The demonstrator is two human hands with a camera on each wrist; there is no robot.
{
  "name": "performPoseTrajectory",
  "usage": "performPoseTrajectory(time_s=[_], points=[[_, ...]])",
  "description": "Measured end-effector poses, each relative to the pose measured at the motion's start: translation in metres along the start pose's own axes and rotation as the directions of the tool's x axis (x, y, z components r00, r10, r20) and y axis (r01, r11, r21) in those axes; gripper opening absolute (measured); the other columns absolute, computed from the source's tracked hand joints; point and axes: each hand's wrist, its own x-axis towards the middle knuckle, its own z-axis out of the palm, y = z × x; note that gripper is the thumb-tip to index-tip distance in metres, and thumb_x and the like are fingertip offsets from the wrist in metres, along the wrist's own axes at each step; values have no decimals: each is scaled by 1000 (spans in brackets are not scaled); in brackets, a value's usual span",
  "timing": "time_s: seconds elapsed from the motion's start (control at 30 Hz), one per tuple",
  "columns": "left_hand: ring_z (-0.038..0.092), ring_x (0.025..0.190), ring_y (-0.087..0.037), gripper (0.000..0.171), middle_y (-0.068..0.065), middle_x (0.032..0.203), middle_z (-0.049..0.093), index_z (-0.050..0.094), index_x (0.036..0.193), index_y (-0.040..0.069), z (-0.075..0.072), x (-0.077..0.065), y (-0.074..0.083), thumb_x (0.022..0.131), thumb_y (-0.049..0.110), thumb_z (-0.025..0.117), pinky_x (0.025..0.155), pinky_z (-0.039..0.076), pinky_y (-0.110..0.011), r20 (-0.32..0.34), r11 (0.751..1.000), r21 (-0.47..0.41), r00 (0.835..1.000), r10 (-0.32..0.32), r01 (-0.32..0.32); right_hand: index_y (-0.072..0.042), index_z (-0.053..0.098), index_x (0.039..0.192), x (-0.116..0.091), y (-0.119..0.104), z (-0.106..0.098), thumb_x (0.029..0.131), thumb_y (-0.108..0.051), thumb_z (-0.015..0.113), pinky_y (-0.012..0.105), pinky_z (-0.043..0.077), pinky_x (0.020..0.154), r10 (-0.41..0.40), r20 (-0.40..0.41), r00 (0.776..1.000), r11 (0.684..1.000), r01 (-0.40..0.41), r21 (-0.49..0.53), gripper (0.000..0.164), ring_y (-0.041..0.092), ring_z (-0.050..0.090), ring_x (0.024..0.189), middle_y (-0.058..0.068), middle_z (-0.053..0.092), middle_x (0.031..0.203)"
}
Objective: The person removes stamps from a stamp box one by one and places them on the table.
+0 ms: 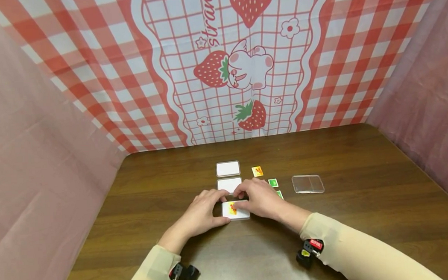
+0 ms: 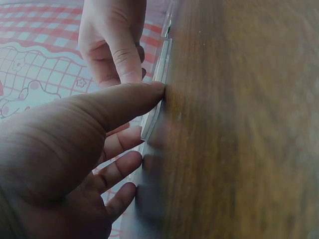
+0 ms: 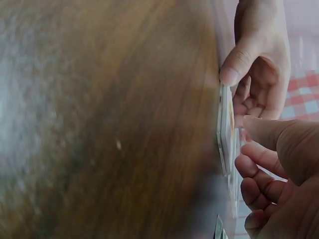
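A white card in a clear plastic case point(image 1: 242, 215) lies near the middle of the table, with a yellow-orange sticker point(image 1: 232, 208) on its left half. My left hand point(image 1: 200, 212) holds the case at its left end, thumb at the near edge and fingers at the far edge. The thumb of my right hand point(image 1: 261, 197) presses on the sticker from the right, its other fingers loosely bent beyond the far edge. In the left wrist view the cased card point(image 2: 155, 112) shows edge-on beside my left thumb. The right wrist view shows the right thumb touching the card's face.
Two more white cards in clear cases, a nearer one point(image 1: 228, 185) and a farther one point(image 1: 228, 169), lie beyond the hands. An orange sticker point(image 1: 257, 171) and green stickers point(image 1: 273, 183) lie to their right, partly hidden. A clear plastic case point(image 1: 307, 184) lies farther right.
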Motion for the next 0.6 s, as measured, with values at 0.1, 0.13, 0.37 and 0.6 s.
performPoseTrajectory(time_s=[0.1,0.13,0.37,0.6], points=[[61,124,-30,66,-3,124,70,65,144,7,0,0,0,89,27,95,109,46,-56,3,1000,0,1000,1,-1,-17,84,105,-1,-1,3,90,-32,94,47,51,90,-1,2,1000,1000,1,-27,23,16,64,93,-9,73,92],[61,124,-30,66,-3,124,71,65,144,7,0,0,0,89,27,95,109,46,-56,3,1000,-2,1000,1,-1,-17,84,105,-1,-1,3,90,-33,94,46,51,89,-2,3,1000,999,2,-36,24,16,63,92,-9,73,92],[61,124,-29,66,-2,125,70,65,145,8,0,1,0,90,28,94,109,46,-55,8,1000,-4,1000,-9,9,-19,82,100,-3,-1,5,87,-34,95,41,50,84,-12,6,1000,997,13,-71,24,15,60,90,-9,71,93],[60,125,-29,66,-2,126,70,65,145,8,0,1,0,90,27,95,109,46,-56,9,1000,-9,1000,-18,18,-19,82,99,-2,0,6,87,-32,96,41,50,84,12,18,1000,997,-11,-71,23,15,59,90,-9,71,93]])
